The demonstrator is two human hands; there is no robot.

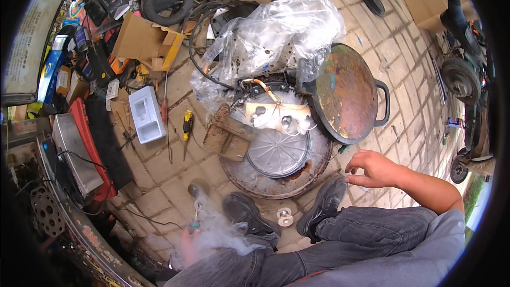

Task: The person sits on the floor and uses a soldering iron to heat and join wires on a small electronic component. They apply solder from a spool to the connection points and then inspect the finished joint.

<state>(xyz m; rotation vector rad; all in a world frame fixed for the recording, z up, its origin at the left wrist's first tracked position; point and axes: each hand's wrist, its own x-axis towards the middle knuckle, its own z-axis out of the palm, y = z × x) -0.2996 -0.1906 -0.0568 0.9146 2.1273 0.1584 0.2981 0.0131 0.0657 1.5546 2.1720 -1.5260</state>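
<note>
In the head view, low and left of centre, your left hand closes around the teal-collared handle of a soldering iron, partly veiled by pale smoke. The iron points away from you toward a small round container on the paving; through the haze you cannot tell whether the tip touches it. A dark cord runs off to the left of that hand.

Your right hand is above your right shoe, its fingers half curled with a gap between thumb and forefinger and nothing visible in it. Between your shoes a solder spool sits on the brick paving.

In front of your feet lies a round, rust-stained metal housing with a ribbed silver disc at its middle. Beyond the disc, a cream board with holes carries loose wires. A brown metal bracket lies against the left side, and a dark round pan with a loop handle leans at the right. Clear plastic sheeting heaps behind; a yellow-and-black screwdriver and a white plastic tray lie to the left.
</note>
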